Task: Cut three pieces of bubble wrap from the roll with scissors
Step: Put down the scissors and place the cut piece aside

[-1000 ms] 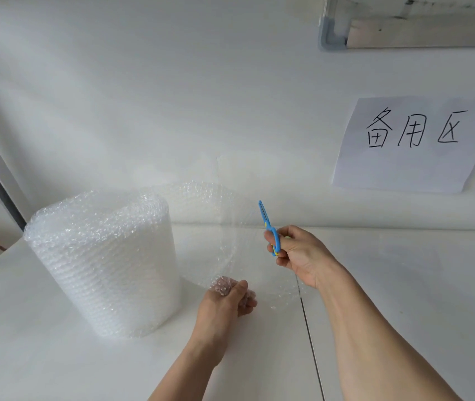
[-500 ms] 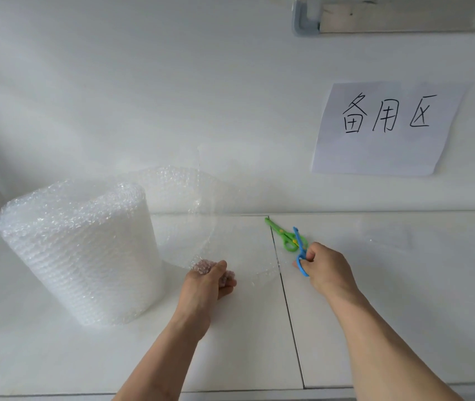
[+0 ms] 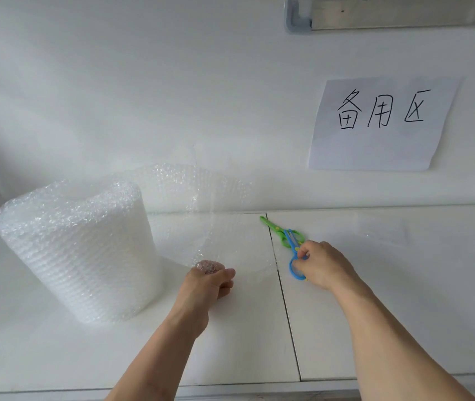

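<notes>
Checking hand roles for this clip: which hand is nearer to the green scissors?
Right. The right hand is just in front of the green scissors, gripping the blue scissors that overlap them. The left hand is further left, pinching the bubble wrap.

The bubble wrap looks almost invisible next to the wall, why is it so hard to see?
In the head view, the light is soft and even with barely any shadows, so the clear loose sheet blends into the white wall and table; only tiny glints show its bubbles. The thick roll shows up better. The wide lens also bends the table edge, while the blue scissors look sharp.
</notes>
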A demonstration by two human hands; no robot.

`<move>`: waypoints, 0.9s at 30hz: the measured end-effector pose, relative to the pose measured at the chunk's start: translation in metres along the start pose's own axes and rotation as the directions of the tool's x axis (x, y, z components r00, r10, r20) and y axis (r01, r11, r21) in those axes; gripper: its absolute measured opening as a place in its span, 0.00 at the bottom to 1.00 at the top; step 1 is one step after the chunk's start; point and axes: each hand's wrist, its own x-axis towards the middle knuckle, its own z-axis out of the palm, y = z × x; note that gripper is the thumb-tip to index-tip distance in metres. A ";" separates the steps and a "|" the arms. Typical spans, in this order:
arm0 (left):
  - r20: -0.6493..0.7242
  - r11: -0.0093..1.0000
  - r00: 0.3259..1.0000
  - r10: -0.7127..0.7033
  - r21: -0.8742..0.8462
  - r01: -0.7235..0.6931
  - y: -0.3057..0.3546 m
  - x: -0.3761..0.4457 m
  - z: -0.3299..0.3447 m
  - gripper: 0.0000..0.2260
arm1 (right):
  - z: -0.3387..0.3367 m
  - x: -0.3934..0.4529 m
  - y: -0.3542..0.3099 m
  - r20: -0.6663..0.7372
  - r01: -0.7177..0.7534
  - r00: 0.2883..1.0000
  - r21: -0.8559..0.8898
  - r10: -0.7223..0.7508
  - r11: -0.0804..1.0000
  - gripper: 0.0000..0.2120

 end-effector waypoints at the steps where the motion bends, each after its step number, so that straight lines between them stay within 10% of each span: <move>1: -0.021 1.000 1.000 -0.007 0.004 0.007 0.001 0.000 0.000 0.06 | 0.002 -0.004 -0.003 -0.035 0.008 0.999 -0.022 -0.009 1.000 0.09; 9: -0.089 0.993 0.994 0.065 0.103 -0.056 0.007 -0.002 0.006 0.04 | 0.028 -0.033 -0.023 -0.268 0.369 0.899 0.033 -0.348 0.929 0.17; 18: -0.020 0.996 0.998 0.063 0.067 -0.061 0.008 -0.007 -0.006 0.05 | 0.051 -0.059 -0.016 -0.202 0.507 0.851 0.076 -0.484 0.859 0.35; 27: 0.070 0.916 0.984 -0.166 -0.358 0.180 0.014 -0.010 -0.013 0.04 | 0.054 -0.065 -0.015 -0.206 0.518 0.844 0.069 -0.496 0.852 0.29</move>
